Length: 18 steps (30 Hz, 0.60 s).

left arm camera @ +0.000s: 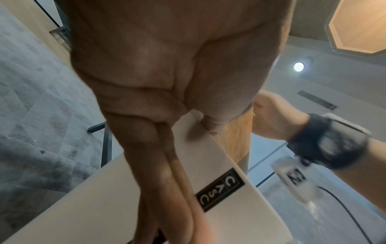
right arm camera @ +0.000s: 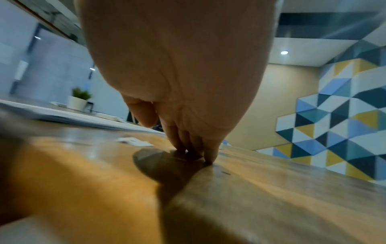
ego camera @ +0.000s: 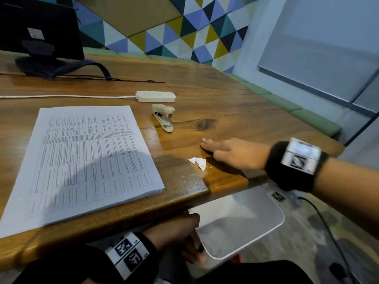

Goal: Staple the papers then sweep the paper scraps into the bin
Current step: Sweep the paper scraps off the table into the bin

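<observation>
A thick stack of printed papers [ego camera: 88, 158] lies on the wooden table [ego camera: 215, 99]. A beige stapler [ego camera: 163, 117] sits beyond its far right corner. A few white paper scraps [ego camera: 198, 162] lie near the table's front edge, also seen as paper scraps [right arm camera: 134, 142] in the right wrist view. My right hand [ego camera: 229, 152] rests flat on the table just right of the scraps, fingers [right arm camera: 196, 147] straight and touching the wood. Below the table edge my left hand [ego camera: 184, 234] grips the rim of a white bin [ego camera: 246, 220], fingers along the bin wall [left arm camera: 229, 214] and thumb over the rim.
A white power strip [ego camera: 156, 96] with its cord lies behind the stapler. A dark monitor [ego camera: 39, 27] and a dark bag [ego camera: 51, 66] stand at the back left. A green bench [ego camera: 307, 115] runs along the patterned wall. A black cable [ego camera: 328, 228] trails on the floor.
</observation>
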Each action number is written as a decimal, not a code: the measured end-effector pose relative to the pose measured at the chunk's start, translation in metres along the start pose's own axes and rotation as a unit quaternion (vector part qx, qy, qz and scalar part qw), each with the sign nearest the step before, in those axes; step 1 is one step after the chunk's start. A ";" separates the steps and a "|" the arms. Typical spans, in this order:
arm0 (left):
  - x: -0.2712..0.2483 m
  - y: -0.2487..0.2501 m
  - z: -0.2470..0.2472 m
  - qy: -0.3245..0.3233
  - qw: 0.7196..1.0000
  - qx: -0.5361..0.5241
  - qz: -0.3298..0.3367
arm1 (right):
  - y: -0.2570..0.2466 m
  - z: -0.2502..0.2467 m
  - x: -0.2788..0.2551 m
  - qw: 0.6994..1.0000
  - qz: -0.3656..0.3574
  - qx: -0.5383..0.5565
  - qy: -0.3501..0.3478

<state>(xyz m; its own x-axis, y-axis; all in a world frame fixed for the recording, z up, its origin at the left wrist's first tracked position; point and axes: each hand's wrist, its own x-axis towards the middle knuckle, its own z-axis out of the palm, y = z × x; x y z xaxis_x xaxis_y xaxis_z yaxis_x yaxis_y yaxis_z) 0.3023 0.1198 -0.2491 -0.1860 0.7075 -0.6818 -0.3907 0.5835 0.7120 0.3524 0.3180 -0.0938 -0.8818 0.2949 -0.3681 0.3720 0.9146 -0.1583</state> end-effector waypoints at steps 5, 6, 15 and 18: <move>0.004 -0.001 -0.003 -0.016 1.000 0.018 -0.010 | -0.003 0.022 -0.075 0.998 -0.054 0.012 -0.011; 0.003 0.000 -0.003 -0.022 0.999 0.021 -0.019 | -0.003 0.019 -0.077 0.998 -0.065 0.012 0.005; -0.007 -0.002 0.001 -0.049 0.998 0.022 -0.025 | -0.019 0.028 -0.028 0.981 -0.174 -0.075 0.038; -0.007 -0.001 -0.003 -0.046 0.998 0.036 -0.021 | 0.008 0.042 -0.053 0.977 -0.196 -0.062 0.056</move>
<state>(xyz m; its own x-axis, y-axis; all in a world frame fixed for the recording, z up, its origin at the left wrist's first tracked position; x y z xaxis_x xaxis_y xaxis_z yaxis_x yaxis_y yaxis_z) 0.3011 0.1132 -0.2458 -0.0859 0.7138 -0.6951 -0.3298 0.6380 0.6959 0.4144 0.2977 -0.1141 -0.9782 -0.0620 -0.1984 -0.0319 0.9880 -0.1513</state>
